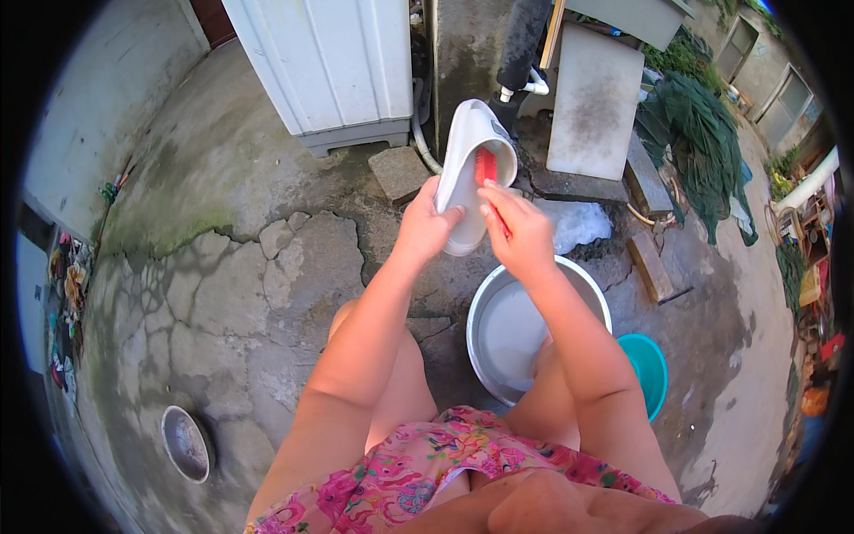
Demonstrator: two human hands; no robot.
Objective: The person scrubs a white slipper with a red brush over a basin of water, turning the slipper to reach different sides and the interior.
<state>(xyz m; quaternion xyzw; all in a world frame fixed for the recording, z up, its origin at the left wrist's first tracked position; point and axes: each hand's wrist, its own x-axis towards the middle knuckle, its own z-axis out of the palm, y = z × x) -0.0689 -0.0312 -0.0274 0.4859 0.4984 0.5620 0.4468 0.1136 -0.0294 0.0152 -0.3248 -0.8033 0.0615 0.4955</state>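
My left hand grips the heel-side edge of a white slide sandal, its toe pointing up and away from me. A red scrubbing brush is in my right hand, fingers closed around its handle. The brush head reaches under the sandal's strap, bristles towards the footbed. Part of the handle is hidden by my fingers. Below my right forearm stands a metal basin with cloudy water in it, and my forearm and leg cover part of its rim.
A teal plastic basin stands right of the metal one. White suds lie beyond it, near a brick. A white ribbed appliance and a stone block are ahead. A small metal bowl sits on cracked concrete.
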